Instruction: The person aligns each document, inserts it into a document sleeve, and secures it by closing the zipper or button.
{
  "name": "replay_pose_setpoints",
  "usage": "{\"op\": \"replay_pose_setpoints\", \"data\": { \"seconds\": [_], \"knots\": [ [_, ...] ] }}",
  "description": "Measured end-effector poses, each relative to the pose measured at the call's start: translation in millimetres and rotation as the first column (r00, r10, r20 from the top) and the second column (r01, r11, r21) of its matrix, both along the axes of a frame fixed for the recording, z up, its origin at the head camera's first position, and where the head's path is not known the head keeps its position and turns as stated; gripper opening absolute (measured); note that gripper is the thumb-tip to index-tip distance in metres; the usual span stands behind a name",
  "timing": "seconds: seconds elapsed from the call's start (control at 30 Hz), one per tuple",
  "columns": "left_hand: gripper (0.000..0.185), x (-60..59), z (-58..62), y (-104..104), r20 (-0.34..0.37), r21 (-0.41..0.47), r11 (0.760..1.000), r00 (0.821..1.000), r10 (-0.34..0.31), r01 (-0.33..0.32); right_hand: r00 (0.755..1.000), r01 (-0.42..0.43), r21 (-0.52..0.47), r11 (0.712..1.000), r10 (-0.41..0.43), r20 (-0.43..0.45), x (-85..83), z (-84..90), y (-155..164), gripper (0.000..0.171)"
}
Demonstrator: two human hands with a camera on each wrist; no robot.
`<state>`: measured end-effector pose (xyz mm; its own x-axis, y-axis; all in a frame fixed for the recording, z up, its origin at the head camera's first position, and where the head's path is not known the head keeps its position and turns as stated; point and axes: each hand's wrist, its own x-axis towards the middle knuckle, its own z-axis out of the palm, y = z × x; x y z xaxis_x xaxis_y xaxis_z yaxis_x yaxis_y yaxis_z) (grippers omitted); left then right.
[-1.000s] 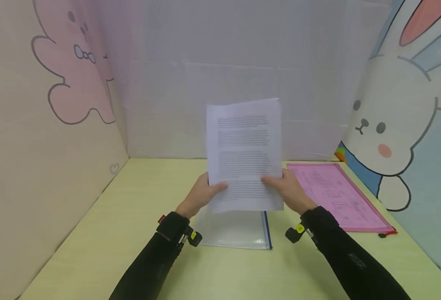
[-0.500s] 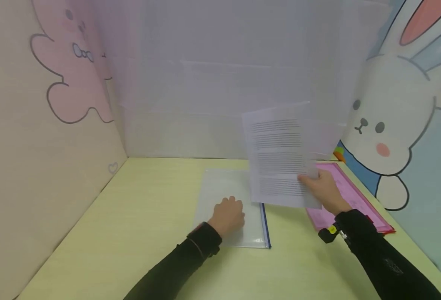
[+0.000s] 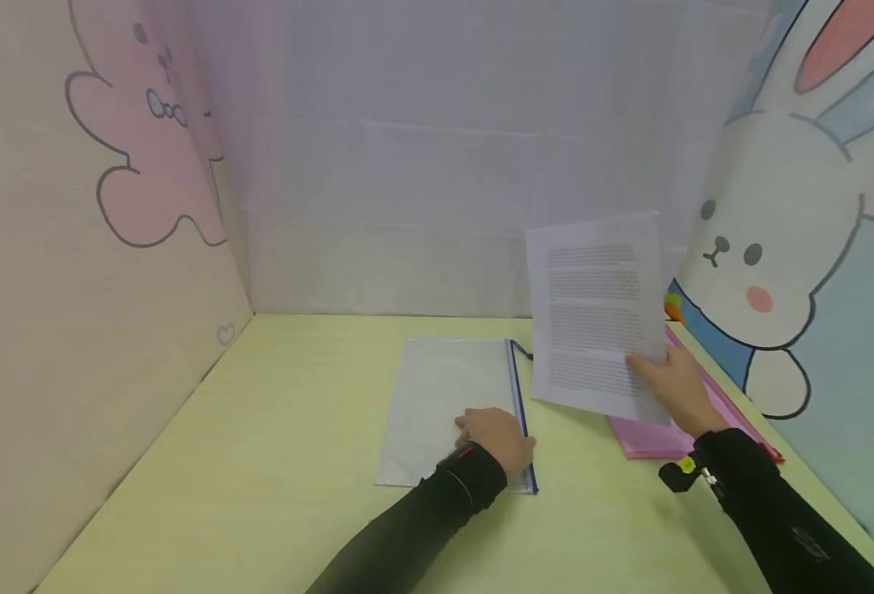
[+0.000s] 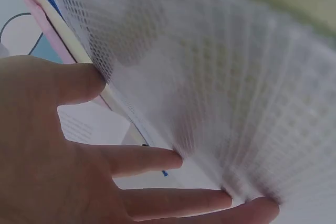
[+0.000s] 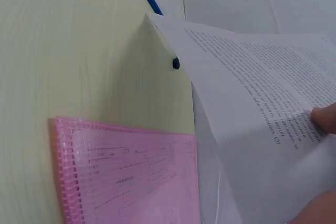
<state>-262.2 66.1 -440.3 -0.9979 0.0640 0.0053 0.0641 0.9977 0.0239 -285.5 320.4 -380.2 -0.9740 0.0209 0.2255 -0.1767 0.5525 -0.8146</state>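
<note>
Rightward went the printed sheet (image 3: 596,318); pink pouch (image 3: 659,433) holds papers.

Head view: the yellow table (image 3: 258,462) is seen from above, facing forward and down.
Left wrist view: the clear pouch (image 4: 220,77) is seen very close.
Right wrist view: the printed sheet (image 5: 252,103) and pink folder (image 5: 131,177) are seen close.
Shared: all three things are also seen from the head.
</note>
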Motion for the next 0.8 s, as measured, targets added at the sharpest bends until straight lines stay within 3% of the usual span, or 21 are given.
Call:
{"op": "replay_pose_setpoints", "data": {
  "seconds": [0.2, 0.4, 0.63, 0.8],
  "knots": [
    [0.048, -1.4, 10.6, -8, 0.065, 0.018, 0.999, 0.997, -0.034, 0.033, 0.999, 0.025, 0.026, 0.999, -0.025, 0.029, 0.6, -0.7, 5, 0.066],
    [0.047, -5.7, 9.4, -11, 0.067, 0.04, 0.997, 0.996, -0.062, 0.06, 0.999, 0.04, 0.019, 0.999, -0.04, 0.002, -0.5, -1.3, 7, 0.062],
    [0.052, -10.4, 2.3, -13, 0.05, 0.017, 0.997, 0.996, -0.078, 0.078, 0.994, 0.084, -0.087, 0.993, -0.077, 0.076, -3.1, -6.3, -1, 0.063],
    [0.048, -8.2, 2.4, -14, 0.037, -0.084, 0.982, 0.986, -0.166, 0.168, 0.982, 0.119, -0.185, 0.975, -0.088, 0.17, -1.9, -11.9, -11, 0.064]
  ]
}}
